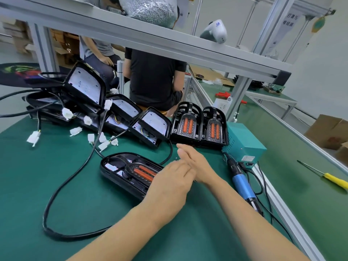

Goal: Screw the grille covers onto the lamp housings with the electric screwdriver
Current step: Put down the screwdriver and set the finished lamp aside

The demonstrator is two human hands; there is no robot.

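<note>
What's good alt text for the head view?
Both hands, left hand and right hand, hover open beside a lamp housing with grille cover on a green mat; the electric screwdriver lies unused to their right.

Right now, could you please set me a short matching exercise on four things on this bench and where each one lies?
Things:
1. electric screwdriver
2. yellow-handled screwdriver
3. stacked grille covers
4. lamp housing

Places:
A. far right, alone on the green mat
B. just left of the left hand
C. upright beside the teal power box
D. flat, right of the right hand

Pairs: 1-D, 2-A, 3-C, 4-B
</note>
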